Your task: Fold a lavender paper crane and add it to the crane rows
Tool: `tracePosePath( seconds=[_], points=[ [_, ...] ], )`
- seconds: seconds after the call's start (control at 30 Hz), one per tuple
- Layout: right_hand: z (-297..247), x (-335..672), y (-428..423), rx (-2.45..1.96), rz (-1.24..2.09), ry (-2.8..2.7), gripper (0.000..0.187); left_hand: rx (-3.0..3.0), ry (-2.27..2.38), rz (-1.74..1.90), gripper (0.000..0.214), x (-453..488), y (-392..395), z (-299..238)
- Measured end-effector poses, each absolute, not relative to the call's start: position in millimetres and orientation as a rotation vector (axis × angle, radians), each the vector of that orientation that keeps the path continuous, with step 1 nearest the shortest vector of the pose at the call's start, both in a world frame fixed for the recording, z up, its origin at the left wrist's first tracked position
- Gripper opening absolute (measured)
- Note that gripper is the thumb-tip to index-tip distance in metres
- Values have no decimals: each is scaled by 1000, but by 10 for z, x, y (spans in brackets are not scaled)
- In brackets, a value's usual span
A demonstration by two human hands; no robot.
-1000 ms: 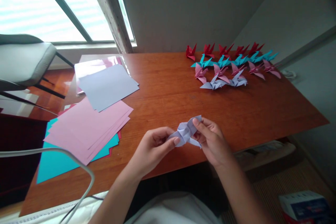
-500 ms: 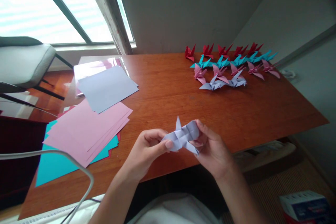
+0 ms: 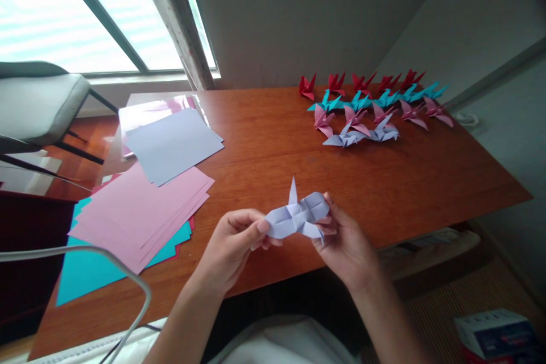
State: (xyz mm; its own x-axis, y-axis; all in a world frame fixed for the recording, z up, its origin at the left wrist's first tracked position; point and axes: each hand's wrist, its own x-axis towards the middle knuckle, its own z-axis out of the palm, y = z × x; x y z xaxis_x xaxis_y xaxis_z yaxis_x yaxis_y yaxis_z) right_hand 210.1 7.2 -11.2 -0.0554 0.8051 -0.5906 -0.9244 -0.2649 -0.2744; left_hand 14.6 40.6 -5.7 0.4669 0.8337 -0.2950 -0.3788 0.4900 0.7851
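A pale lavender origami crane (image 3: pixel 297 216) is stretched between my hands above the table's front edge. Its wings lie spread left and right, one point stands up at the back, and a bent point faces me. My left hand (image 3: pixel 234 244) pinches the tip of the left wing between thumb and fingers. Gripping the other wing at its right end is my right hand (image 3: pixel 345 242), its fingers partly hidden under the paper. Two finished lavender cranes (image 3: pixel 347 137) stand in the front row at the back right.
Behind them are rows of pink cranes (image 3: pixel 356 119), turquoise cranes (image 3: pixel 358 102) and red cranes (image 3: pixel 362 82). At left lie lavender sheets (image 3: pixel 174 145), pink sheets (image 3: pixel 140 210) and turquoise sheets (image 3: pixel 94 273) on the wooden table (image 3: pixel 256 165). A grey curved tube (image 3: pixel 106 253) crosses the lower left.
The crane's wings are pulled wider and flatter, and its centre has opened out. My left hand has shifted slightly left, and the upright point stands a little higher in view.
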Motion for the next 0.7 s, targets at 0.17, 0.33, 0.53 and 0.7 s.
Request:
tracePosePath(
  seconds=[0.17, 0.33, 0.53, 0.7],
  points=[
    [-153, 2058, 51, -917, 1622, -36, 17, 684, 772, 835, 31, 151, 396, -22],
    [-178, 2066, 38, -1195, 1314, -478, 22, 662, 847, 864, 30, 184, 402, 14],
    [-41, 2102, -71, -1454, 438, -1045, 13, 719, 922, 879, 27, 218, 409, 8],
    [163, 2013, -109, -1389, 336, -1469, 13, 796, 959, 863, 25, 207, 399, -15]
  ],
)
